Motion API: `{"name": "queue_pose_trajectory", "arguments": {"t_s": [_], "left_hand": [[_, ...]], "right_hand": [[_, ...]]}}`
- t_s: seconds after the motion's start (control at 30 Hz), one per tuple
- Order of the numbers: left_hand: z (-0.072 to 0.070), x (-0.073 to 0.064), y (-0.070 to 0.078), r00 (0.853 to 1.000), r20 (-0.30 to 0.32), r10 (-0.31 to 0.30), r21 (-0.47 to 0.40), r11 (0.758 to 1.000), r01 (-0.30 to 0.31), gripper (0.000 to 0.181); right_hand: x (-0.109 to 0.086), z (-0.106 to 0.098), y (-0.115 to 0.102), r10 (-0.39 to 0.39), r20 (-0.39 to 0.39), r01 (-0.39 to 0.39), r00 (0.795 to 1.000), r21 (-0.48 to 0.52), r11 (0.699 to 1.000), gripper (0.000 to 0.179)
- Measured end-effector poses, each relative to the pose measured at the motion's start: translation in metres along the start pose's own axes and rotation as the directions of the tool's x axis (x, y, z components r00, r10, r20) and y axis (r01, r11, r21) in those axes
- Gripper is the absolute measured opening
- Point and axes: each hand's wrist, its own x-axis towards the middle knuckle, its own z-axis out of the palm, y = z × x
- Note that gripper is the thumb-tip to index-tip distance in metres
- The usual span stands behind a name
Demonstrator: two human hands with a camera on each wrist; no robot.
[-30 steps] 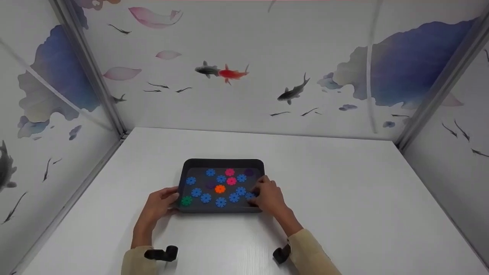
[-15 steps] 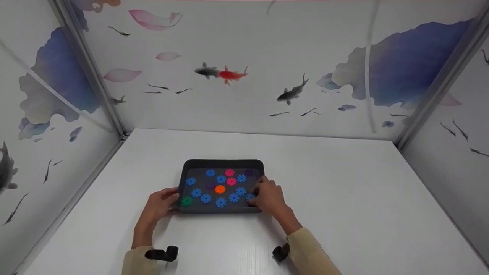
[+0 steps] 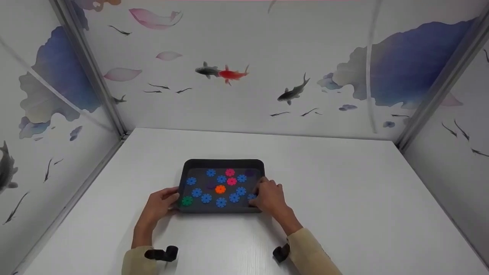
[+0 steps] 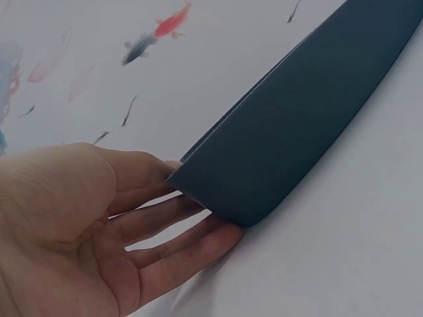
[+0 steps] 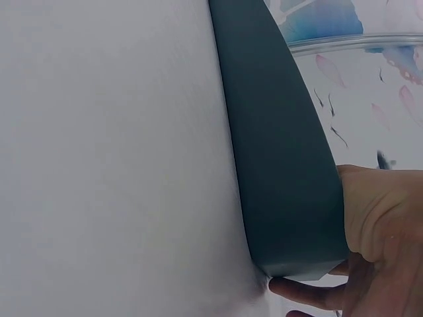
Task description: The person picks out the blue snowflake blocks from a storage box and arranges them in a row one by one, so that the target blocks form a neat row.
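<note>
A dark grey rectangular tray (image 3: pixel 223 163) holds several flat, notched plastic discs. Most are blue, like the disc (image 3: pixel 221 202) near the front wall; others are pink, purple, an orange disc (image 3: pixel 220 189) and a green disc (image 3: pixel 187 200). My left hand (image 3: pixel 157 204) grips the tray's left side; in the left wrist view its fingers touch the outer wall (image 4: pixel 284 132) near a corner. On the right side my right hand (image 3: pixel 270 196) holds the tray wall, thumb inside by a partly covered blue disc (image 3: pixel 251 196). The right wrist view shows fingertips at the lower corner of the wall (image 5: pixel 277 152).
The tray is over a white table (image 3: pixel 336 198). White panels printed with fish and petals, such as the back panel (image 3: pixel 244 103), enclose the table on the left, back and right, with metal posts (image 3: pixel 91 72) at the corners.
</note>
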Motion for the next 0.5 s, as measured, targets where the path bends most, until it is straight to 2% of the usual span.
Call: {"name": "queue_pose_trajectory", "arguments": {"t_s": [0.5], "left_hand": [[0.0009, -0.0006, -0.0015, 1.000, -0.006, -0.003, -0.010, 1.000, 0.003, 0.042]], "right_hand": [[-0.0016, -0.0008, 0.0001, -0.013, -0.003, 0.013, 1.000, 0.000, 1.000, 0.026]]}}
